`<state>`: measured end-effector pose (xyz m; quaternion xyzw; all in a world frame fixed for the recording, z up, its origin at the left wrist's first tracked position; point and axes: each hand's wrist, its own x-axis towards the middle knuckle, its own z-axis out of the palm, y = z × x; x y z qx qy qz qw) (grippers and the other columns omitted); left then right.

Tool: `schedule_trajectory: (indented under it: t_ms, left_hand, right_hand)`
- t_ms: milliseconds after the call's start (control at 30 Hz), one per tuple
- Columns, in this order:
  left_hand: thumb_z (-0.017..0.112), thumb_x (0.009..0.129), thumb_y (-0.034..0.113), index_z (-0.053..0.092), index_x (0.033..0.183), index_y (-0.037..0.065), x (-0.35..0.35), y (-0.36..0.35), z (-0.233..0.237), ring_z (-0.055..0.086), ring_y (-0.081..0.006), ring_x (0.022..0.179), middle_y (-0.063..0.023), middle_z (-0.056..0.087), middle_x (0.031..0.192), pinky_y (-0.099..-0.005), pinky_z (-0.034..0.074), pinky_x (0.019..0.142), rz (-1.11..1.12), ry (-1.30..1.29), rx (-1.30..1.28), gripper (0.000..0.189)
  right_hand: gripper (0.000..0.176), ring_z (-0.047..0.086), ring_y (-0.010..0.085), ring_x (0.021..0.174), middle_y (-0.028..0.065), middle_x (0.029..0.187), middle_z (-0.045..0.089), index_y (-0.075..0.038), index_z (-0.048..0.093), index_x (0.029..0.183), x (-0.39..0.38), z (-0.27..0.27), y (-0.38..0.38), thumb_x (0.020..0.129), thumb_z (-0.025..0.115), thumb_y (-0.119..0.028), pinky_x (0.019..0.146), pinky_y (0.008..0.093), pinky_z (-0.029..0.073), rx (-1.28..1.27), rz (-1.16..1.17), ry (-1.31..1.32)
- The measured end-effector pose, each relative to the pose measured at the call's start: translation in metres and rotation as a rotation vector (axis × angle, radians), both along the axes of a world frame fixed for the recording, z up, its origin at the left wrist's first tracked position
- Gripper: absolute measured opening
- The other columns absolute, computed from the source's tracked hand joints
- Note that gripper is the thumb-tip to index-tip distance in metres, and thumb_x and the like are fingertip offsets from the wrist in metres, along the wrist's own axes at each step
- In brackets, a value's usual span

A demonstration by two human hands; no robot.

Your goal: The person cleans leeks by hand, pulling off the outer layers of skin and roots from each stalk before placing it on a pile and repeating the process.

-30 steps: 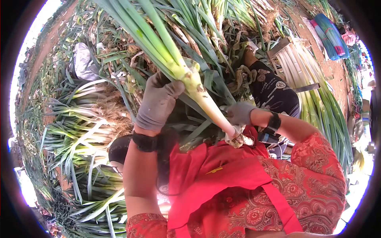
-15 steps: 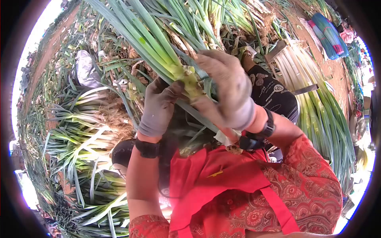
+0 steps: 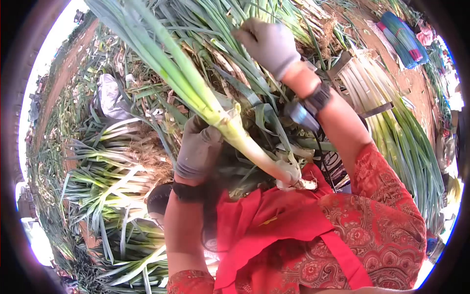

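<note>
My left hand, in a grey glove, is closed around a thick green onion in the middle of the view. Its green leaves reach to the upper left, and its pale root end lies against the red apron. My gloved right hand is raised above and to the right, apart from the stalk. Its fingers are curled, and what they hold, if anything, is hidden. A loose folded leaf hangs between the hand and the root end.
Untrimmed green onions with roots lie in piles on the left. At right a bundle of clean stalks rests in a metal holder. A white bag and a blue roll lie farther off. Leaf scraps cover the ground.
My right hand has moved up and away from the stalk, near which it was blurred. The stalk now shows more of its pale shaft. My left hand keeps its hold.
</note>
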<state>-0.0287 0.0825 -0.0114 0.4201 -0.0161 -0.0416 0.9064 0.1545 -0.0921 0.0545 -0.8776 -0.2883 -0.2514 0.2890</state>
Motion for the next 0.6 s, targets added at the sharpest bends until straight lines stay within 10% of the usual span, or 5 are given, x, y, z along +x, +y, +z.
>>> schedule_trajectory:
  t_ms: [200, 467, 600]
  left_hand:
    - [0.081, 0.075, 0.040, 0.057, 0.116, 0.002, 0.003, -0.002, -0.004, 0.065, -0.0252, 0.085, -0.0148, 0.065, 0.093, -0.0369, 0.054, 0.075, -0.026, -0.033, 0.111, 0.060]
    - [0.077, 0.081, 0.036, 0.056, 0.118, 0.002, 0.010, -0.012, 0.012, 0.064, -0.0240, 0.090, -0.0133, 0.065, 0.099, -0.0384, 0.053, 0.082, -0.097, -0.108, 0.119, 0.055]
    - [0.065, 0.093, 0.022, 0.053, 0.125, 0.001, 0.015, -0.005, 0.001, 0.061, -0.0240, 0.108, -0.0103, 0.062, 0.119, -0.0403, 0.048, 0.098, 0.070, 0.016, 0.149, 0.040]
  right_hand:
    - [0.042, 0.066, 0.0278, 0.056, 0.0123, 0.064, 0.065, -0.003, 0.069, 0.087, -0.071, 0.007, -0.033, 0.091, 0.063, -0.045, 0.057, 0.0388, 0.053, 0.123, 0.416, 0.736]
    - [0.037, 0.065, 0.0288, 0.101, 0.0153, 0.113, 0.065, -0.004, 0.062, 0.114, -0.048, -0.039, -0.019, 0.077, 0.070, -0.008, 0.081, 0.0351, 0.054, 0.114, 0.990, 0.388]
    - [0.039, 0.065, 0.0297, 0.086, 0.0100, 0.104, 0.061, -0.008, 0.060, 0.110, -0.010, -0.024, -0.018, 0.072, 0.062, -0.002, 0.070, 0.0383, 0.054, -0.228, 0.710, -0.268]
